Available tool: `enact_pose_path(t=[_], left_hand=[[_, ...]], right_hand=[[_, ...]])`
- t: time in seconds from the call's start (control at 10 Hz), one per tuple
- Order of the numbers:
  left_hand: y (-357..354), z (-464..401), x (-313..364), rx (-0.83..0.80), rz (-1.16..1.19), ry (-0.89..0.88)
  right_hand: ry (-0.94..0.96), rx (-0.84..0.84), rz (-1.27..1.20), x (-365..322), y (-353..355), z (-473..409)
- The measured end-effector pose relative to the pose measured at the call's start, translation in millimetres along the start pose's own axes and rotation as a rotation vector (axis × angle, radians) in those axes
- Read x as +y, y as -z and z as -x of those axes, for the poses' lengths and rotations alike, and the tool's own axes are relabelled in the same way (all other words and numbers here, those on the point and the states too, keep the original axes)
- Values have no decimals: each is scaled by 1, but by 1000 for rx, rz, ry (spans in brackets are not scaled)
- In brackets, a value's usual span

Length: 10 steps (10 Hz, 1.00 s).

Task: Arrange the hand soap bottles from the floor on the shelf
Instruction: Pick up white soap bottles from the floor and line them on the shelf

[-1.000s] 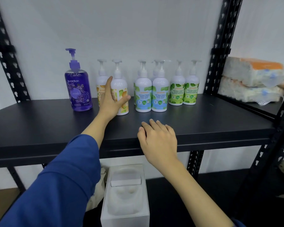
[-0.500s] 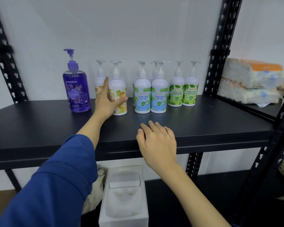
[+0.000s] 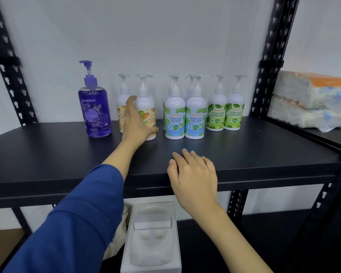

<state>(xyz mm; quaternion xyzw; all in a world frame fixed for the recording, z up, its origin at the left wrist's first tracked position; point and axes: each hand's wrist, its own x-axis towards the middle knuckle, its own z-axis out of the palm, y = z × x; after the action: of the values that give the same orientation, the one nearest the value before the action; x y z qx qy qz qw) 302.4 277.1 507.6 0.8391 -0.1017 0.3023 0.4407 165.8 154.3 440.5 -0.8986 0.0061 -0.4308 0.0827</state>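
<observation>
Left hand (image 3: 135, 123) stays gripping orange bottle (image 3: 148, 117).

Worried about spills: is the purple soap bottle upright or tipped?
Upright: the purple soap bottle stands on its base on the shelf, pump on top.

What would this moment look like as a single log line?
left hand: grips orange-label hand wash bottle | right hand: rests on shelf front edge | bottles upright in row
</observation>
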Motion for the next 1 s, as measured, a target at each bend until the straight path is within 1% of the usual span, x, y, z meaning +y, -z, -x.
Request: enact_pose_path(t=[0.1, 0.2, 0.4, 0.5, 0.6, 0.7, 0.8, 0.9, 1.0], left_hand=[[6, -6, -9, -55, 198, 112], [8, -12, -17, -118, 343, 189], [3, -6, -13, 14, 99, 121], [5, -7, -14, 38, 86, 98], [7, -8, -15, -13, 142, 122], [8, -7, -11, -100, 281, 137], [6, -6, -7, -119, 295, 133], [7, -2, -5, -86, 208, 72], [8, 2, -4, -114, 175, 10]], right_hand=[[1, 9, -5, 0, 0, 1], [9, 19, -4, 1, 0, 1], [6, 32, -14, 1, 0, 1], [6, 36, -16, 0, 0, 1], [7, 39, -16, 0, 0, 1], [8, 39, -16, 0, 1, 1], [10, 37, -18, 1, 1, 1], [10, 38, -20, 1, 1, 1], [7, 31, -16, 1, 1, 1]])
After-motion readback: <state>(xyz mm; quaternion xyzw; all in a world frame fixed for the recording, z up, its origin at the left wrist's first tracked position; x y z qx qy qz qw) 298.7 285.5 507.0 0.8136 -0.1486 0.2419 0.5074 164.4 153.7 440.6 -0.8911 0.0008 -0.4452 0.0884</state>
